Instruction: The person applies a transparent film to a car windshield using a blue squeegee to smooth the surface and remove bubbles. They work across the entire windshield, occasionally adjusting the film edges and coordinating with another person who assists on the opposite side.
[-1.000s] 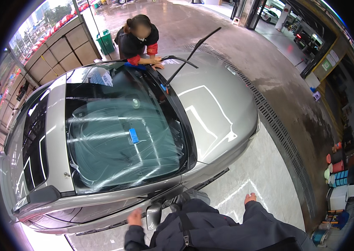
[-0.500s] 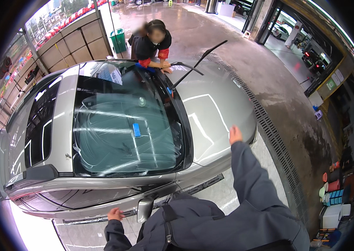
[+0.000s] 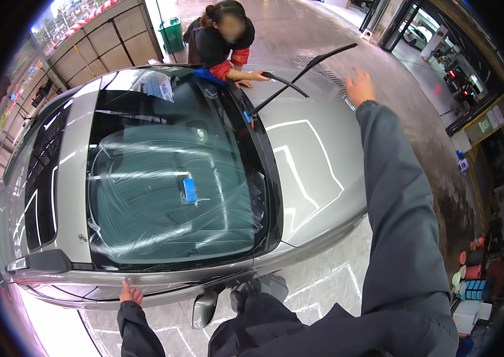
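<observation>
1. Around the streaky windshield, a silver car.
2. Forward of the windshield, a raised wiper.
3. Farther forward of the windshield, the right hand, empty, fingers apart.
4. Beside the windshield's near edge, the left hand, thumb apart from curled fingers.
5. On the windshield, a blue block.

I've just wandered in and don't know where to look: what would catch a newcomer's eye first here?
Probably the silvery car filling the middle, with pale swirls across its windshield and a bright blue block near the glass's centre. Next, a dark wiper raised over the bonnet, its tip appearing near the wearer's open right grip. On the car's far side, a co-worker with red sleeves leans in.
</observation>
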Motion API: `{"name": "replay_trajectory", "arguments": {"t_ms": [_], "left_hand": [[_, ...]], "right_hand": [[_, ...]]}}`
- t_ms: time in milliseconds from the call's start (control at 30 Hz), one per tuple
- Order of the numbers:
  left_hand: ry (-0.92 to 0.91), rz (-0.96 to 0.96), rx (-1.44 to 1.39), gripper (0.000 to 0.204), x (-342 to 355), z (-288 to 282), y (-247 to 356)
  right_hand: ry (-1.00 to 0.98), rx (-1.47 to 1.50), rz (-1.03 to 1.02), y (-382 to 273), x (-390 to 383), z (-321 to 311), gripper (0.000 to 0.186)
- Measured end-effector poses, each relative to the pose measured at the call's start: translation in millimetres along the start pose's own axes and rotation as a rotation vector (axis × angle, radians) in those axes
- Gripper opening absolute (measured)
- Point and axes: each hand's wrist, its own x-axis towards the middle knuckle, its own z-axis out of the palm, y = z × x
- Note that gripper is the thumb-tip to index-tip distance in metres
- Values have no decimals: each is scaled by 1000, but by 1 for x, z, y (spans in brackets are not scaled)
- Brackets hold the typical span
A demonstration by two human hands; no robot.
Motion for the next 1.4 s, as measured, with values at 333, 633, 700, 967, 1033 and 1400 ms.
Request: {"name": "replay_trajectory", "arguments": {"t_ms": [333,633,700,967,1033,1400], "left_hand": [[489,50,188,52,32,61,2],[426,-48,127,49,59,39,-5],[397,10,102,49,57,43,-7],[391,-43,149,44,43,49,3],[456,-79,241,44,45,45,3],[324,-84,232,52,42,36,13]], "right_hand": [[89,-76,-51,24,71,18,54],[64,-309,-106,20,117,42,57],[109,-300,-208,26,131,38,53],[-24,-417,-326,74,154,51,48],[-100,-410,-320,79,157,57,43],[-381,-535,-195,58,137,47,27]]}}
